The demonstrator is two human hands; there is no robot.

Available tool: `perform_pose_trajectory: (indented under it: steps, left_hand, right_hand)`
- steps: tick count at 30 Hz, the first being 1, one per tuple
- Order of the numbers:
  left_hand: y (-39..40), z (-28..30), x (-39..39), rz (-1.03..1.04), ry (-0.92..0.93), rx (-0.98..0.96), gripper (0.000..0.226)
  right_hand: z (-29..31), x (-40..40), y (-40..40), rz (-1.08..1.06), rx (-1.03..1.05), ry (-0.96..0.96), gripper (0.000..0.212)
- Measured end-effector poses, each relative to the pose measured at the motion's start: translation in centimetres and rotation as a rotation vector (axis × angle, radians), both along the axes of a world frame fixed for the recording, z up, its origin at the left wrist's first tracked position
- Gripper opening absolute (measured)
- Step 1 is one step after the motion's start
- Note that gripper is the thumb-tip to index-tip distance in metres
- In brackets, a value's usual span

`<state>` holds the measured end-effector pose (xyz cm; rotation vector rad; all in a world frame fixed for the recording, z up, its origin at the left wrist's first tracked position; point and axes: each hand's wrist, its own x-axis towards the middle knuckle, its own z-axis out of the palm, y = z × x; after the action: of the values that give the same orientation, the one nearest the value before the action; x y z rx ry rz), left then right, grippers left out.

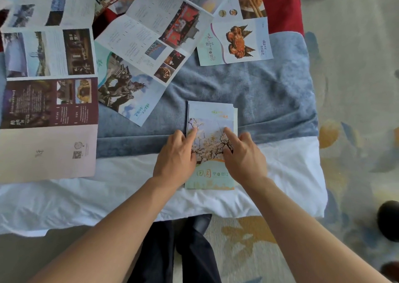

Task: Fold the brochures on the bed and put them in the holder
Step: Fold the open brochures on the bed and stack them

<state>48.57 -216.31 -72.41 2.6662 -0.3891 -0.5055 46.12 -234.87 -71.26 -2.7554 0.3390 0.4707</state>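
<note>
Where the blue blanket (pixel 248 92) meets the white sheet (pixel 108 192), a folded brochure (pixel 210 118) is pressed flat under both hands: the left hand (pixel 176 159) at its left edge, the right hand (pixel 244 155) at its right, index fingers extended, gripping nothing. Pale blossom branches are printed on its smooth, narrow rectangular cover. Unfolded brochures (pixel 49 101) are spread beyond.

A folded pale-blue paper brochure with a blossom-branch picture (pixel 210 144) lies near the bed's near edge, across a blue-grey plush blanket (pixel 269 92) and white bed sheet (pixel 108 196). The left hand (pixel 176 156) and right hand (pixel 244 155) press it with extended forefingers. Unfolded printed brochures (pixel 54 77) lie far left.
</note>
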Motion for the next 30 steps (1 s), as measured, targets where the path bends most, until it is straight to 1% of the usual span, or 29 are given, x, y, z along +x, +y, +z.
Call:
perform_pose_trajectory:
  steps: [2,4,7,10,13,18,22,23,27,28,30]
  left_hand:
    - [0.0,0.1,0.0,-0.005,-0.034,0.010,0.067]
    - [0.0,0.2,0.1,-0.049,-0.105,0.024,0.066]
    - [-0.1,0.3,0.1,-0.213,-0.148,0.044,0.069]
    - [-0.3,-0.1,-0.1,-0.293,-0.105,0.095,0.071]
    - [-0.6,-0.3,0.0,-0.296,-0.065,0.141,0.071]
    - [-1.0,-0.1,0.3,-0.332,-0.046,0.208,0.072]
    - [-0.7,0.1,0.6,-0.381,0.013,0.263,0.085]
    - [-0.8,0.2,0.7,-0.392,0.028,0.279,0.089]
    - [-1.6,0.0,0.9,-0.404,0.037,0.342,0.094]
    - [-1.7,0.0,0.9,-0.405,0.034,0.352,0.094]
    - [-1.7,0.0,0.8,-0.410,0.038,0.356,0.094]
  right_hand:
    - [0.2,0.0,0.1,-0.004,-0.003,-0.017,0.051]
    - [0.3,0.1,0.2,0.006,-0.018,-0.073,0.051]
    - [0.2,0.0,0.3,0.120,-0.040,-0.119,0.066]
    - [-0.1,0.0,0.4,0.243,-0.015,-0.090,0.069]
    - [-0.2,0.1,0.6,0.256,-0.011,-0.067,0.065]
    - [0.2,1.6,0.7,0.275,-0.084,-0.099,0.056]
    - [0.3,3.4,0.3,0.319,-0.131,-0.021,0.071]
    - [0.2,3.6,0.2,0.332,-0.148,-0.003,0.072]
    - [0.2,3.7,0.9,0.312,-0.177,0.028,0.065]
    - [0.2,3.9,1.1,0.300,-0.193,0.029,0.060]
    - [0.4,4.5,1.2,0.240,-0.239,0.014,0.043]
